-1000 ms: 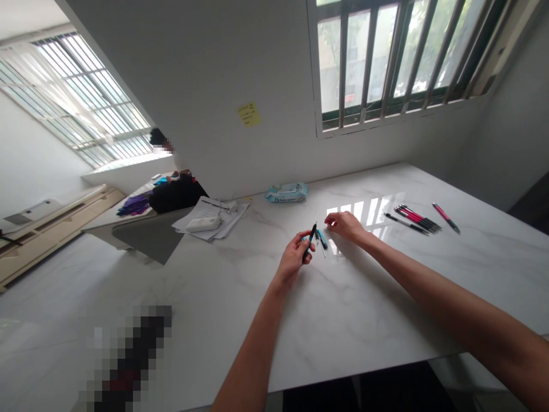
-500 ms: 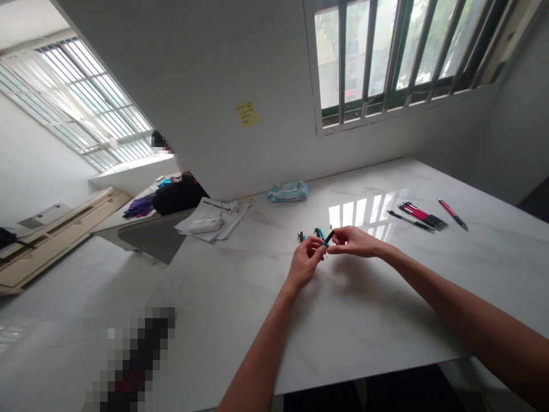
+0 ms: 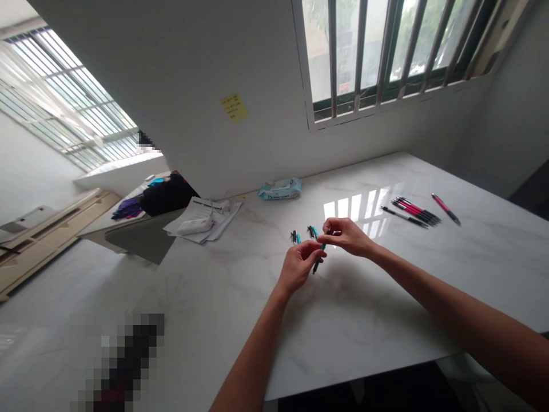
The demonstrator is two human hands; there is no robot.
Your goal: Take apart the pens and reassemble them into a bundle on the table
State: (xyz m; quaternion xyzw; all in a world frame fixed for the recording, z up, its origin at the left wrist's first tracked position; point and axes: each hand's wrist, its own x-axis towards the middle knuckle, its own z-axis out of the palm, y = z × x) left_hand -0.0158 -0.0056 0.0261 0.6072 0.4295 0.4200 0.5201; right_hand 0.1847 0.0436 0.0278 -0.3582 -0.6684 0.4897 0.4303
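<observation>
Both my hands meet above the white marble table [image 3: 240, 320]. My left hand [image 3: 300, 264] and my right hand [image 3: 347, 236] both have their fingers on a teal and black pen [image 3: 320, 252], which slants down toward me. Its middle is partly hidden by my fingers. Just beyond my left hand, two small groups of teal and black pen parts [image 3: 295, 237] [image 3: 313, 232] lie on the marble. Far to the right lie several pink and black pens [image 3: 414, 212], with a single pink pen [image 3: 446, 209] beside them.
Loose papers [image 3: 203, 222] lie at the table's far left with a white oblong object [image 3: 195, 226] on them. A packet of wet wipes [image 3: 279, 189] lies by the wall. Beyond the table's left corner are a black bag [image 3: 167, 194] and purple cloth [image 3: 126, 209].
A second ago only my left hand held the pen, with my right hand apart. Now both hands are on it. More pen parts lie on the table, and the view has shifted slightly.
</observation>
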